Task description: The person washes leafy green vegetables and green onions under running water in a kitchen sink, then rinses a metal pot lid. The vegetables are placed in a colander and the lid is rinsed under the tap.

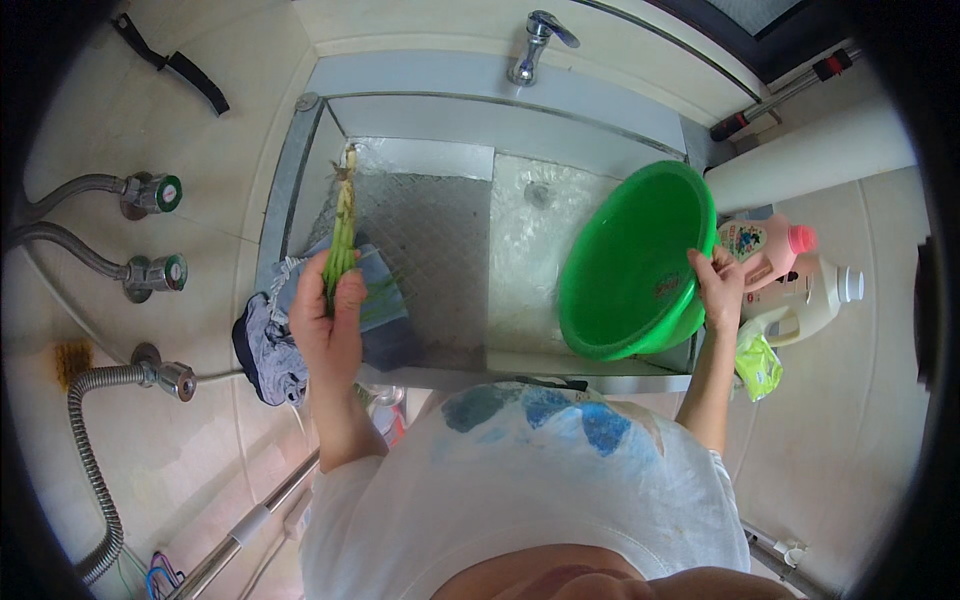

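Note:
A bundle of green stalks with pale root ends [343,225], probably scallions, is gripped in my left hand [330,315] over the left part of the sink [285,187]. Its root ends point away from me, and thin green leaves trail beside my thumb. My right hand [720,285] pinches the right rim of a green plastic basin [637,255]. The basin is tilted over the right part of the sink, its inside facing up and left. No contents show in it. Grey-blue cloth [382,300] lies below and beside my left hand, over the sink's left front.
A chrome faucet [528,56] stands behind the sink. Pink [765,247] and cream [814,296] plastic bottles and a green packet [759,367] are at the right. Crumpled cloth [274,352] hangs at the left front corner. Valves with metal hoses [97,450] line the left wall.

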Demonstrator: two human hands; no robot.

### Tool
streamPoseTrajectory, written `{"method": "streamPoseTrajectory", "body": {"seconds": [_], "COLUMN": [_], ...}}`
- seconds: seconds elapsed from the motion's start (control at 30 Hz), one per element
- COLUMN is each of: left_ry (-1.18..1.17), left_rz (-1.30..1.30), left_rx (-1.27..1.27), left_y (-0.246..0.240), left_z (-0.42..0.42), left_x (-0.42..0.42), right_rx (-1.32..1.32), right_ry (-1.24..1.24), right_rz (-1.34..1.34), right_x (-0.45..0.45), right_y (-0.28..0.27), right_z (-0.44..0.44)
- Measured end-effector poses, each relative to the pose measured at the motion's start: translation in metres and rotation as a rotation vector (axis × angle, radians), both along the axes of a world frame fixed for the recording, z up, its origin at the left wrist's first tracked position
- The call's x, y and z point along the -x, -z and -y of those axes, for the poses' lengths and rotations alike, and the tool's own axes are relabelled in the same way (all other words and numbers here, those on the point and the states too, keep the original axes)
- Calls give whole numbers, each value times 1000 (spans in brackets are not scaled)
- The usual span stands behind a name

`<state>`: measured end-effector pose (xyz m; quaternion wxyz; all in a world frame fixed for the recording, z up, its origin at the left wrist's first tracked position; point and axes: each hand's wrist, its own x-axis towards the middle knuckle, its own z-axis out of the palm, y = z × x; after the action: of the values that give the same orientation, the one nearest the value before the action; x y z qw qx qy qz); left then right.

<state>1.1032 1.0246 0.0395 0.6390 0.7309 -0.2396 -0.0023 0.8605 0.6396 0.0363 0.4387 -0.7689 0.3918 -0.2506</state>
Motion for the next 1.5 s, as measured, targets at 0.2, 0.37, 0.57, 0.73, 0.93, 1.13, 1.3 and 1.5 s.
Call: {"method": "streamPoseTrajectory", "body": {"seconds": [0.2,0.37,0.57,0.73,0.93,1.13,1.3,1.5], "left_ry": [28,66,73,54,9,114,221,263], "left_rz": [-10,6,47,84,-8,-153,-294,-388], "left_rx": [79,74,25,-30,87,412,369,308], "left_y": [4,2,-4,-3,-6,-19,-14,4], "left_z": [-4,-1,2,2,7,16,31,63], "left_x": [-3,-2,0,2,4,-19,-42,-50], "right_rx": [417,573,643,675,375,-168,-431,-453], "right_ry": [-17,-45,-67,-80,-28,115,181,221], "right_rz": [-108,-207,-188,-174,143,434,448,401], "right_x": [-4,-4,-9,-6,3,13,39,68], "right_y": [-37,-61,-77,-76,-65,-20,43,106], "right_z": [-38,-63,-87,-87,-65,-19,5,19]}}
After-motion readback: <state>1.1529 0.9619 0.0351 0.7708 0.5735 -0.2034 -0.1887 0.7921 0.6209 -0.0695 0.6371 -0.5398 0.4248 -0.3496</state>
